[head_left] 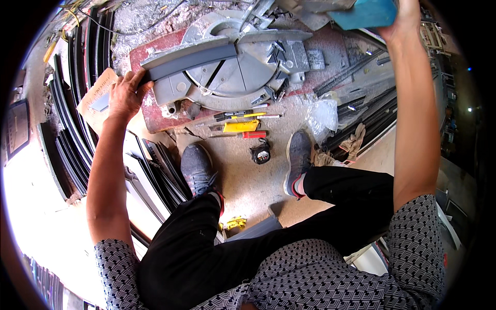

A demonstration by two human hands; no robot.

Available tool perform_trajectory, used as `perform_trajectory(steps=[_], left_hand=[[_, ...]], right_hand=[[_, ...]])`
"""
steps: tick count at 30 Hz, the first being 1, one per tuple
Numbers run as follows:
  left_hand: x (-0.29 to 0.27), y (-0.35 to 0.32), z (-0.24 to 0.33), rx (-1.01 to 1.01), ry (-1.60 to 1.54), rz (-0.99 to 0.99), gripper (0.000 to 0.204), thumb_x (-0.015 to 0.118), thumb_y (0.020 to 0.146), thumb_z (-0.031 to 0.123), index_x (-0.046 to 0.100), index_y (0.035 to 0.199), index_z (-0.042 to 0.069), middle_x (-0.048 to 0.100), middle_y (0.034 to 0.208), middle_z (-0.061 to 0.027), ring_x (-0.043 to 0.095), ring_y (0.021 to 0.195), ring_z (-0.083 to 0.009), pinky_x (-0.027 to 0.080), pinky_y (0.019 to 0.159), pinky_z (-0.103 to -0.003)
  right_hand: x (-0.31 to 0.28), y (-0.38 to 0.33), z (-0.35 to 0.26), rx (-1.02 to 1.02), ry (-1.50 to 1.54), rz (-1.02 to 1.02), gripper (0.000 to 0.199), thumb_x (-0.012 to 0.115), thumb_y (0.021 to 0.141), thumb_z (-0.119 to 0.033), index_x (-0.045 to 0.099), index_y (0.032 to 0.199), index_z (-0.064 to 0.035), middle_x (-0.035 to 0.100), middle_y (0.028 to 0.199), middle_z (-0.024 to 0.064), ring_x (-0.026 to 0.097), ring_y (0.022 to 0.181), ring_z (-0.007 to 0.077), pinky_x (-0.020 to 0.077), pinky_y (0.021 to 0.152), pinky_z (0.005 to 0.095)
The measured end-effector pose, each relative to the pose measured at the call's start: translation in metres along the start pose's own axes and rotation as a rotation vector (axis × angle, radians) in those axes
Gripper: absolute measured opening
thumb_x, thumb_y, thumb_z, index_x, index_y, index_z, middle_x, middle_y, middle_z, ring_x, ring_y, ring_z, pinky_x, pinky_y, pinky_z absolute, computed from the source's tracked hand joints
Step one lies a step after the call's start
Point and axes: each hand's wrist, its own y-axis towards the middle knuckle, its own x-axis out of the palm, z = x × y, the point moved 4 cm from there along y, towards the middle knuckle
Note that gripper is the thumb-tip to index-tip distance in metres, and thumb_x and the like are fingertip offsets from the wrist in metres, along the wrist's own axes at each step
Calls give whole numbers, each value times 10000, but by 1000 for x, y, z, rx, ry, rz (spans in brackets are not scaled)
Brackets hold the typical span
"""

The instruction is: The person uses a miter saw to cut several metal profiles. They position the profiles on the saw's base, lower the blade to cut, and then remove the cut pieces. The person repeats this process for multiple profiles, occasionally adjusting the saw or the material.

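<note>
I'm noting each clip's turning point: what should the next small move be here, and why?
Probably ease the teal saw head down with the right hand while the left hand steadies the strip. The strip lies along the fence, the left hand grips it near its left end, away from the head, and the right hand is on the head, which is clear of the strip.

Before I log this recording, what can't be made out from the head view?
Head view:
Right hand: its grip, cut off by the top edge.
Miter saw: upper part, same edge.
Gray strip: left end, covered by the left hand.
Tape measure: markings, too small.
</note>
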Motion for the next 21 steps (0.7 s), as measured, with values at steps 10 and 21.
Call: perform_trajectory(steps=[10, 21], left_hand=[[-7, -1, 6, -55, -3, -70, 593, 565, 1007, 589, 606, 1435, 180, 663, 1247, -84, 598, 1224, -342, 434, 1052, -511], [-6, -1, 3, -44, -14, -60, 615, 553, 1013, 594, 589, 1453, 166, 672, 1255, -98, 597, 1235, -349, 433, 1078, -497]], right_hand=[[48, -102, 26, -236, 130, 51, 275, 568, 989, -143, 516, 1257, -115, 593, 826, 69, 597, 562, 187, 528, 513, 330], [71, -145, 32, -338, -45, 97, 488, 524, 986, -86, 371, 1450, -75, 562, 958, 98, 606, 622, 196, 536, 576, 319]])
